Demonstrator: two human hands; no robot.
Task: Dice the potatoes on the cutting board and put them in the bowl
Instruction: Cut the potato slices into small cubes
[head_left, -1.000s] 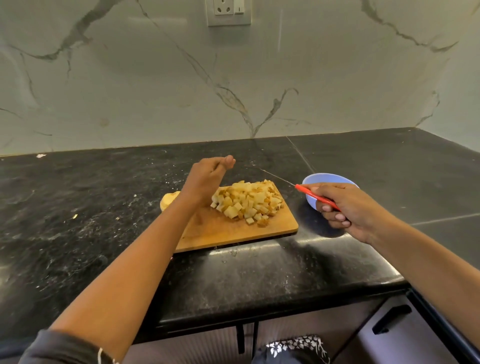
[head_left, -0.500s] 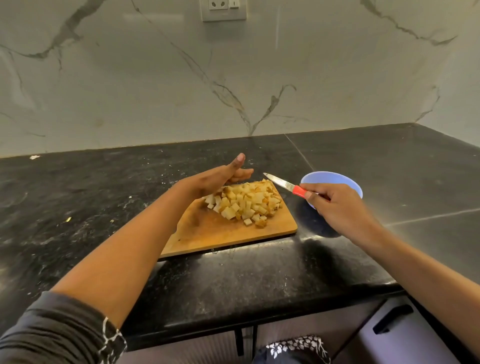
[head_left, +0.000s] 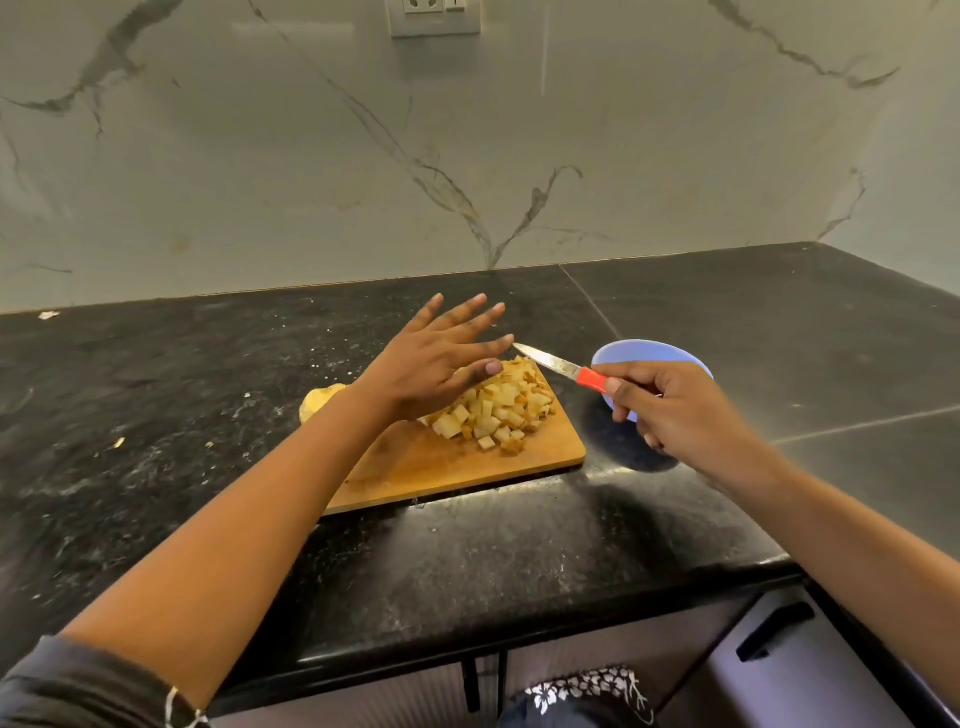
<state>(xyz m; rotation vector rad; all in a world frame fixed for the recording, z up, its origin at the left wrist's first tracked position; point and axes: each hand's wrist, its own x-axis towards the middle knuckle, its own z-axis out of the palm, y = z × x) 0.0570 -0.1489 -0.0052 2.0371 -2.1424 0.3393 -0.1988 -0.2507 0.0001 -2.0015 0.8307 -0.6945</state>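
Black counter (head_left: 156, 415): left hand (head_left: 431, 364) spread flat over potato cubes (head_left: 498, 410) heaped on board (head_left: 467, 462) beneath it, right hand (head_left: 670, 410) gripping knife (head_left: 550, 361) before bowl (head_left: 649, 351); cubes likely light, damp, loose, so scoop from underneath.

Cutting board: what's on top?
Diced potato pile on the cutting board; the left hand hides the pile's left part, the forearm the board's left end.
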